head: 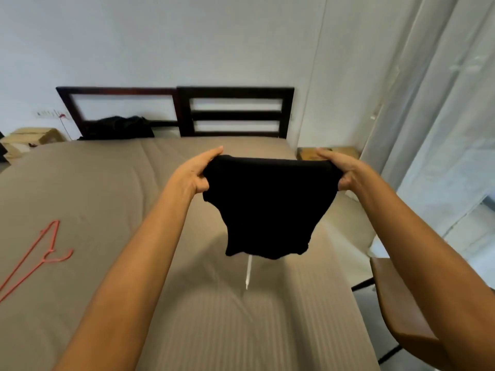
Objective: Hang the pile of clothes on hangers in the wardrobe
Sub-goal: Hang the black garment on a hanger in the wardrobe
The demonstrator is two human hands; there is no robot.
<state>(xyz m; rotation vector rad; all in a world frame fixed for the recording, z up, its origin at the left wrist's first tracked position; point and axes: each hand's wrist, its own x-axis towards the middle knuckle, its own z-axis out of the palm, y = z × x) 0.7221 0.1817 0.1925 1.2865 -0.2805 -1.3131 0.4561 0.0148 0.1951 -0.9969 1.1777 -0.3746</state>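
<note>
I hold a black garment [267, 207] up in the air above the bed, stretched between both hands. My left hand [199, 171] grips its top left edge and my right hand [341, 170] grips its top right edge. The cloth hangs down freely. A thin white piece [249, 273] sticks out below its lower hem; what it is I cannot tell. A pink hanger [40, 255] lies flat on the bed at the far left. A dark heap of clothes [117, 127] sits at the head of the bed. No wardrobe is in view.
The bed [112, 199] has a taupe cover and a dark wooden headboard [235, 92]. Boxes [32, 137] stand left of it. A brown chair [401, 303] is at the right, with pale curtains [442, 116] beyond and a small wooden table [308, 152].
</note>
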